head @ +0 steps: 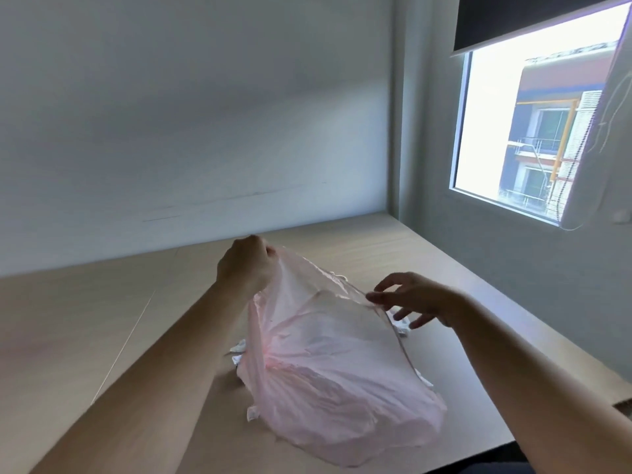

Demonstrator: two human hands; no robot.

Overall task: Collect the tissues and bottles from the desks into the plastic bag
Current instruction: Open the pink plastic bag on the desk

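A thin pink plastic bag (328, 364) hangs over the middle of the wooden desk (102, 336), its body draped down onto the surface. My left hand (244, 265) grips the bag's upper rim at the far side and holds it up. My right hand (415, 299) pinches the near rim with thumb and forefinger, its other fingers spread. Crumpled white tissues lie on the desk around the bag: one tissue (239, 352) at its left edge, another tissue (402, 325) under my right hand, a small tissue scrap (252, 412) at the bag's lower left. No bottle is in view.
The desk runs to a pale wall (205, 131) at the back and to a side wall with a window (533, 131) on the right. The desk's front right edge (513, 443) drops off near my right forearm.
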